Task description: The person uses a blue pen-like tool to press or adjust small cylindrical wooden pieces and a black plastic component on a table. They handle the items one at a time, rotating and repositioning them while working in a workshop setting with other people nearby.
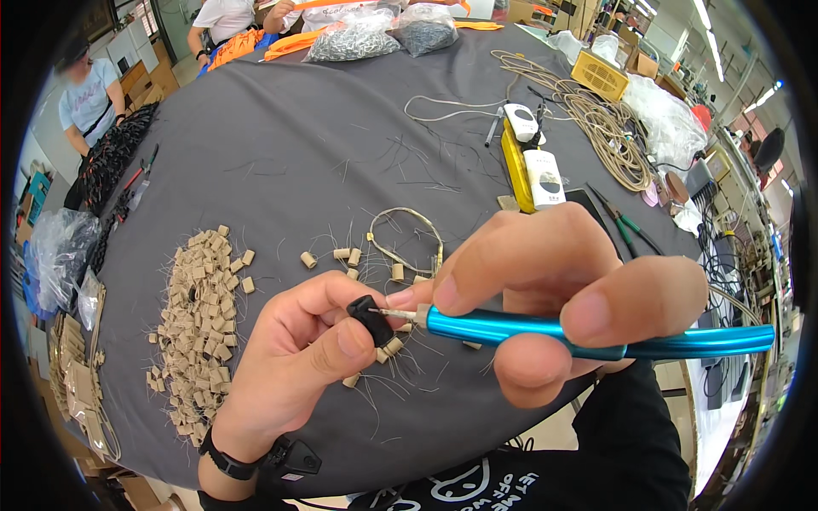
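Observation:
Pinched between the thumb and fingers of my left hand is a small black block-like piece. My right hand grips a shiny blue pen-shaped tool with a thin metal tip. That tip meets the right side of the black piece; whether it has gone inside, I cannot tell. Under both hands, several small beige cylinders with thin wire-like strands lie on the dark table cover. A loop of beige cord rests just beyond my fingers.
Left of my left hand is a large heap of beige cylinders. Farther right lie a yellow power strip with white plugs, green-handled pliers and coiled tan cord. Bags of dark pieces sit at the far edge, near other people.

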{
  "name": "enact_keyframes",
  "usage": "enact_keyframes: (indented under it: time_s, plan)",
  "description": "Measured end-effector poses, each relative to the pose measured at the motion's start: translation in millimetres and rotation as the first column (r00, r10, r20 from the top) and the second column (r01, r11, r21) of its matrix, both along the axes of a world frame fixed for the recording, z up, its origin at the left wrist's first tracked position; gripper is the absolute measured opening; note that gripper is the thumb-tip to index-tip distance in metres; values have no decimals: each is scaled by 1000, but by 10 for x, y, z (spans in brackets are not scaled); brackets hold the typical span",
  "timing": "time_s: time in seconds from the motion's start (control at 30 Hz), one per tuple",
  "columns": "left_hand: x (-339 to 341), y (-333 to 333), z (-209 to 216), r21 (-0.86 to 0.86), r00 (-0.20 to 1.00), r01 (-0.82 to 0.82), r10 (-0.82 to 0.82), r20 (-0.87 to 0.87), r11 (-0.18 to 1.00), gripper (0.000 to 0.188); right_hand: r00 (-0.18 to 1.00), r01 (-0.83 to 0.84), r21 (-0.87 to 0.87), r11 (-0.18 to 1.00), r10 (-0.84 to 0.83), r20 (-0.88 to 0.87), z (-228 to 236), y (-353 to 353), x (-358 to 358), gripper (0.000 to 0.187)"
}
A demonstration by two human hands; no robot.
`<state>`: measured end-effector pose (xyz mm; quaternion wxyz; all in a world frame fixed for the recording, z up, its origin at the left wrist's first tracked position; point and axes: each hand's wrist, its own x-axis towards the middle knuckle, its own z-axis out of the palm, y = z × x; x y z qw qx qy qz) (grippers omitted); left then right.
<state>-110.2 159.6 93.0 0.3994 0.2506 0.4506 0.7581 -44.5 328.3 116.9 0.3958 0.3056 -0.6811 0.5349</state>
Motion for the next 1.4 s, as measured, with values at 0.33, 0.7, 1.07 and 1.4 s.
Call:
enact_keyframes:
  time_s: [0.33, 0.7, 1.07, 1.4]
  plan:
    - [-4, 9, -7, -12, 1000, -4, 4, -2, 1000, 26, 999, 41, -47, 998, -42, -22, -33, -42, -23, 19]
    - [-9, 8, 29, -7, 999, 31, -31, 18, 999, 26, 999, 18, -97, 995, -22, -34, 0, -24, -38, 17]
    - [-80, -18, 10, -19, 985, -99, 96, -145, 995, 20, 911, -73, -205, 976, 149, 385, 84, 65, -68, 20]
    - [-63, -22, 28, -48, 966, -108, 94, -241, 993, 14, 536, -168, -213, 962, 271, 800, 184, 12, -21, 14]
